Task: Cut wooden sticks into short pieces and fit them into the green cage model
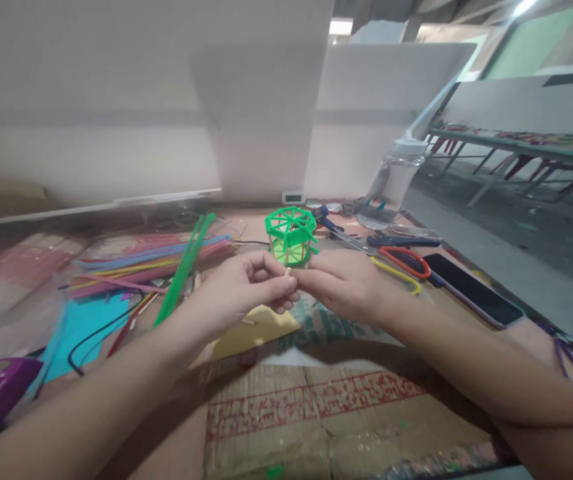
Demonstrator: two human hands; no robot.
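Observation:
My left hand (261,283) is closed in a pinch on a small pale piece (289,272) near the middle of the view. The fingertips of my right hand (333,283) are pressed together and meet the same piece from the right. Just behind both hands stands a green round frame (291,223), with spokes on top, thin upright sticks and a lighter green base. Under my left hand lies a yellow sheet (261,330).
Green pipe cleaners (181,273), other coloured ones and a blue sheet (83,327) lie left, with a purple glue gun (3,393). At right are scissors (406,260), a phone (473,290) and a water bottle (391,183). Patterned cardboard (316,413) lies in front.

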